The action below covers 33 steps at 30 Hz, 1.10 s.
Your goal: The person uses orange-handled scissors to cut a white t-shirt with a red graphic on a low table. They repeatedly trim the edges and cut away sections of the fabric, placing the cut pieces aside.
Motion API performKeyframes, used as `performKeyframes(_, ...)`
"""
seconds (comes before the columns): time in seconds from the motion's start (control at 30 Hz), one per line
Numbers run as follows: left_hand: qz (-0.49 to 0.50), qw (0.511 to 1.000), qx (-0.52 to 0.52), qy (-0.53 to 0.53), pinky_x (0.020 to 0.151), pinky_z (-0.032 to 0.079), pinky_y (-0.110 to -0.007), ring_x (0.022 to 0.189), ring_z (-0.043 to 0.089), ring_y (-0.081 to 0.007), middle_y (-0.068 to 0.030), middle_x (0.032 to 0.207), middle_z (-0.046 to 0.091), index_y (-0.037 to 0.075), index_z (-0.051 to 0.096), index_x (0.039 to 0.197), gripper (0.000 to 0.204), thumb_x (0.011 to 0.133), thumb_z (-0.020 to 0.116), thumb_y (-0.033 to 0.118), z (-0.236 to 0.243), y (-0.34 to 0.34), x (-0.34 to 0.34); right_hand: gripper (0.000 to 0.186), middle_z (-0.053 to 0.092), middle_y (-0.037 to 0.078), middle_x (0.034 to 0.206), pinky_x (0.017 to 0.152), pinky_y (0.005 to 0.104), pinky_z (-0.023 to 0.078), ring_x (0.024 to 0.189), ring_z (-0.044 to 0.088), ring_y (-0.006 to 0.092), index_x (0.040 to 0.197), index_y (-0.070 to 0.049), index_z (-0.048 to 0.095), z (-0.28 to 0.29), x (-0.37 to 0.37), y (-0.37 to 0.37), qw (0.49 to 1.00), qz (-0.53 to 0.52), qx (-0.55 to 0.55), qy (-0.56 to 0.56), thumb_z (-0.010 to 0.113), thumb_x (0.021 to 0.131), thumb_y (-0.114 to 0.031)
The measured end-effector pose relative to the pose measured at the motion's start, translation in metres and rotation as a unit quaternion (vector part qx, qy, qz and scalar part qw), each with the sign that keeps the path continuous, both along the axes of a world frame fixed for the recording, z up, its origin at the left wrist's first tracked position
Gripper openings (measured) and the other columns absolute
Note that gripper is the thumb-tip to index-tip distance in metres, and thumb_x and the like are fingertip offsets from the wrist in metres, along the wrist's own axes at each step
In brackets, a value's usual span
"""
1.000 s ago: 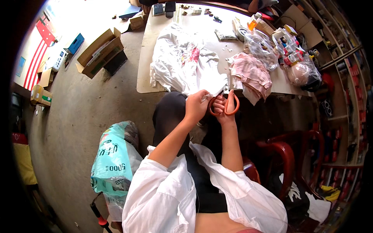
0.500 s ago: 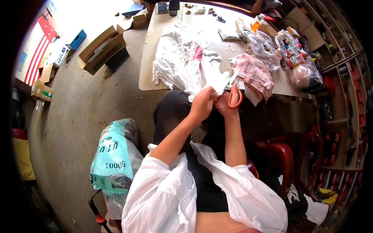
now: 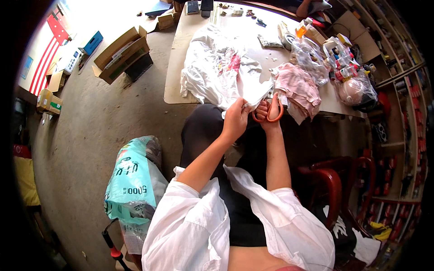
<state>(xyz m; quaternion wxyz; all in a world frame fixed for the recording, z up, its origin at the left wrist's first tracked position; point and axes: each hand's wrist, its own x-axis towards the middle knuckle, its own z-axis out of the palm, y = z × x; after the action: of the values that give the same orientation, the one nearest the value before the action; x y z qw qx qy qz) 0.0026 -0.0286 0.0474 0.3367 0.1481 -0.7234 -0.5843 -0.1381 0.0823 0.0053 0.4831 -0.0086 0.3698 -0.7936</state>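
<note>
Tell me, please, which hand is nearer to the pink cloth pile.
Right: the right hand, holding the orange-handled scissors, is just left of the pink cloth pile; the left hand, gripping the white garment, is farther left.

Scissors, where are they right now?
In the head view, the scissors are in the right hand, by the near edge of the table, just left of the pink cloth.

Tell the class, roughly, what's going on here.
A person's left hand grips the near edge of a white cloth, most of which lies on the table. The right hand holds orange-handled scissors close to that edge; whether the blades are cutting isn't clear. A pile of pink cloth sits just to the right.
</note>
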Motion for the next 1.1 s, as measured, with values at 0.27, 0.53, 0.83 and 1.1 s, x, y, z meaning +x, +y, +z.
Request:
performKeyframes(0.27,0.005,1.000,0.001,-0.030,0.058,0.042,-0.032,0.059,0.051,-0.0201,-0.0166,0.066,0.053,-0.002,0.050,0.084,0.009,0.085,0.057,0.003,-0.004,0.003,-0.002,0.075,0.038,0.000,0.064,0.052,0.0247,0.032,0.056,0.038,0.0129,0.083,-0.007,0.046,0.036,0.003,-0.025,0.996,-0.074,0.055,0.002,0.035,0.077,-0.081)
performKeyframes(0.53,0.045,0.998,0.034,-0.039,0.055,0.040,-0.029,0.058,0.048,-0.0134,-0.0102,0.063,0.052,-0.002,0.051,0.084,0.011,0.088,0.057,0.006,-0.015,0.001,-0.007,0.054,0.033,-0.005,0.051,0.036,0.0199,0.030,0.041,0.036,0.0071,0.069,-0.016,0.038,0.002,-0.013,-0.031,0.961,-0.138,0.195,0.141,0.045,0.085,-0.067)
performKeyframes(0.83,0.077,0.989,0.122,-0.033,0.052,0.038,-0.027,0.057,0.043,-0.0080,-0.0032,0.061,0.051,-0.002,0.052,0.083,0.014,0.088,0.058,0.010,-0.012,-0.002,-0.001,0.057,0.044,0.002,0.058,0.047,0.0304,0.042,0.050,0.046,0.0154,0.065,-0.013,0.040,0.015,-0.007,-0.022,0.975,-0.185,0.119,0.009,0.055,0.081,-0.065)
performKeyframes(1.1,-0.171,0.972,-0.127,-0.100,0.060,0.044,-0.028,0.063,0.054,-0.0143,-0.0099,0.074,0.060,0.001,0.064,0.095,0.018,0.080,0.066,0.009,-0.008,0.001,-0.013,0.033,0.045,-0.004,0.069,0.047,0.0202,0.036,0.056,0.046,0.0054,0.076,-0.012,0.044,0.003,0.017,-0.015,0.943,-0.099,0.118,0.294,0.075,0.078,-0.022)
